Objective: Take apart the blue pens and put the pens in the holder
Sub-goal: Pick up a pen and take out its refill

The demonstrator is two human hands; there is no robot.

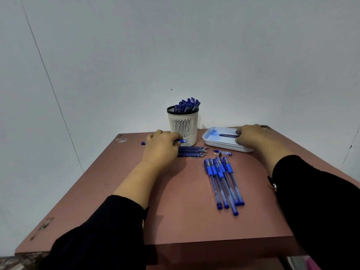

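While the left hand [162,142] curls round a blue pen piece [181,141] just in front of the holder [183,125], the right hand [251,136] pinches what looks like a thin refill [228,135] inside the white tray [212,142] at the far right. Capped pens [188,105] stand in the holder. Loose refills [191,151] lie beside the left hand, and five whole pens [224,182] lie nearer, on the brown table [185,221].

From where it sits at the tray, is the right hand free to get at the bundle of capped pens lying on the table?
Probably yes. The right hand rests at the white tray, and the capped pens lie just nearer on bare table, nothing between.
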